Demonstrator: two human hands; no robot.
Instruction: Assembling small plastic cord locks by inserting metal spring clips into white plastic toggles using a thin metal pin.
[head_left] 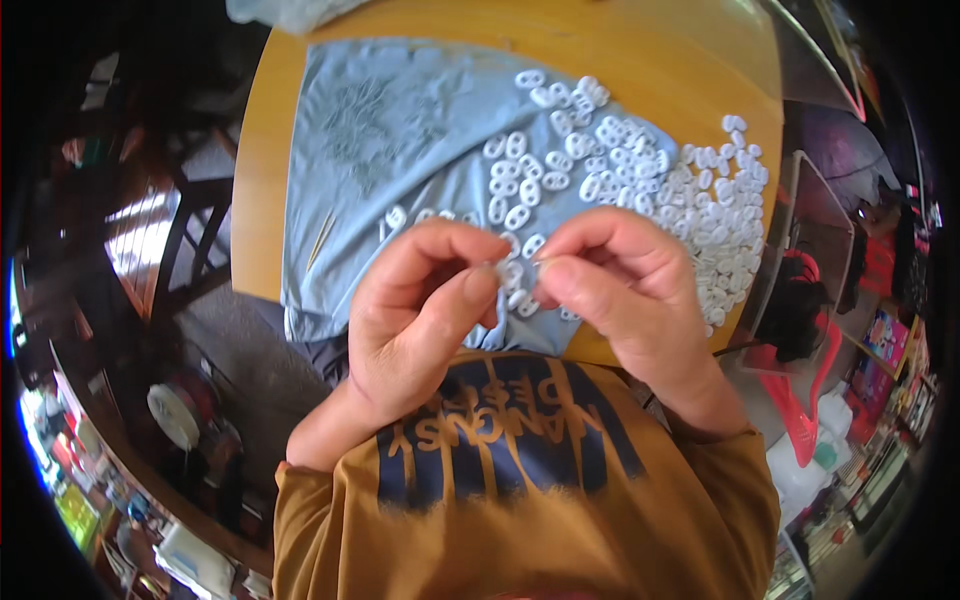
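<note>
Both of my hands are raised over the near edge of a light blue cloth (330, 180), fingertips close together but apart. My left hand (415, 310) pinches thumb against forefinger; a tiny pale bit shows at the tips, too small to name. In the same kind of pinch, my right hand (630, 295) has a thin light sliver at its fingertips, also unclear. Just beyond and between them lie white oval pieces with two holes (517, 217), several of them loosely spread on the cloth. A scatter of small thin grey bits (370, 120) lies farther left on the cloth.
A big heap of white pieces (715, 235) covers the right side of the yellow wooden table (258, 200). Two thin golden sticks (320, 240) lie at the cloth's left. A clear plastic bag (290, 12) sits at the far edge. A red chair (800, 420) stands to the right.
</note>
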